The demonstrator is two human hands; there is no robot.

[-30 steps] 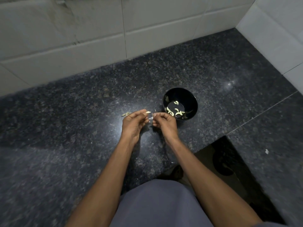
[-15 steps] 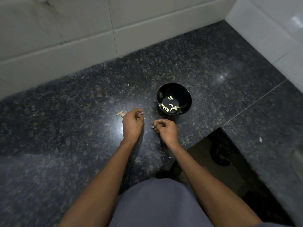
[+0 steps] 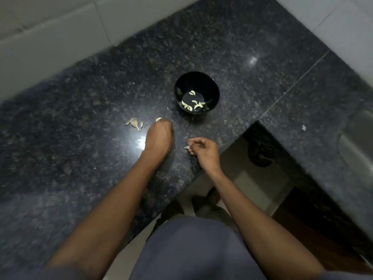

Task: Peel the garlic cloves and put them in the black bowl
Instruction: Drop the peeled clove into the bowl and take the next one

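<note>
The black bowl (image 3: 214,91) stands on the dark granite counter (image 3: 80,138) and holds several peeled garlic cloves (image 3: 191,104). My left hand (image 3: 159,136) lies knuckles up to the bowl's lower left, fingers curled down around a pale garlic clove (image 3: 159,119) whose tip pokes out at the fingertips. Just left of that hand lies a small heap of garlic pieces and skins (image 3: 134,122). My right hand (image 3: 203,148) hovers near the counter's front edge, below the bowl, and pinches a small white scrap of garlic skin (image 3: 186,147).
White tiled walls (image 3: 60,37) close off the back and right. The counter bends in an L, with a gap down to the floor (image 3: 252,178) right of my right hand. A grey metal shape (image 3: 359,138) sits at the far right. Tiny skin flecks dot the counter.
My hands have drawn apart. The left one went left toward the heap of skins with the clove; the right one pulled back toward the counter edge with a scrap of skin. The camera tilted down.
</note>
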